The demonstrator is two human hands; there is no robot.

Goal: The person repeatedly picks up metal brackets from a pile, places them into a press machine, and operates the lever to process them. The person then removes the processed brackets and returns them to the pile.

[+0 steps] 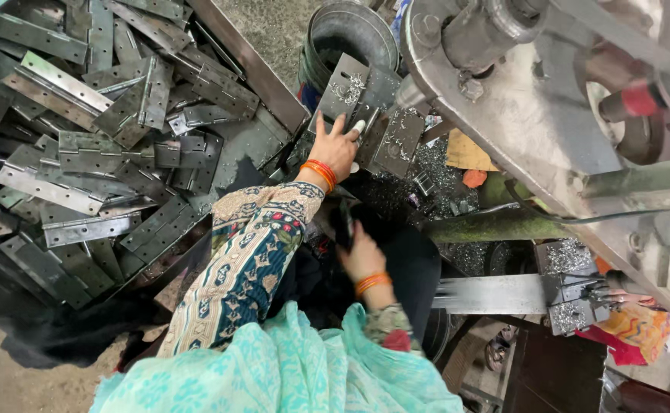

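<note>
My left hand (335, 149), with orange bangles at the wrist, reaches forward and grips the near edge of a grey metal hinge (369, 115). The hinge lies open on the machine's work surface and is strewn with bright metal shavings. My right hand (361, 256), also with orange bangles, is lower, close to my lap. It is blurred and sits against a dark object (343, 223). Whether it holds that object is unclear. A patterned sleeve covers my left arm, and a turquoise scarf fills the bottom of the view.
A big heap of grey hinges (82, 153) fills a tray on the left. A metal bucket (350, 34) stands behind the held hinge. A large grey machine (518, 107) overhangs the right. At far right another person's hand (627, 298) is beside a shaving-covered part (572, 298).
</note>
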